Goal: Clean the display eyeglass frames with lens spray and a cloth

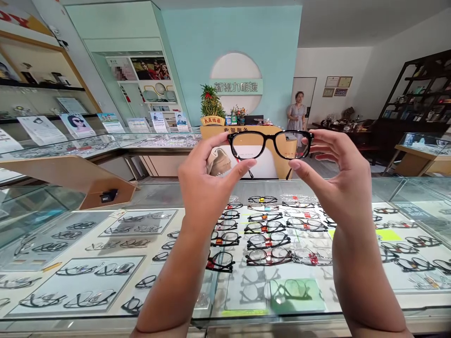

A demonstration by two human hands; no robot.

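Observation:
A pair of black-rimmed eyeglasses is held up level in front of me, above the glass display counter. My left hand pinches its left end between thumb and fingers. A bunched beige cloth is tucked in the same hand, behind the thumb. At the other end, my right hand has its fingertips on the upper corner and its thumb by the lower rim. The temples hang behind the lenses, partly hidden, and small reddish print shows on the right lens.
Rows of eyeglasses lie inside the glass-topped counter below my hands. A wooden board leans at the left. Beyond the counter stand a cashier desk with a plant and a person in a light dress.

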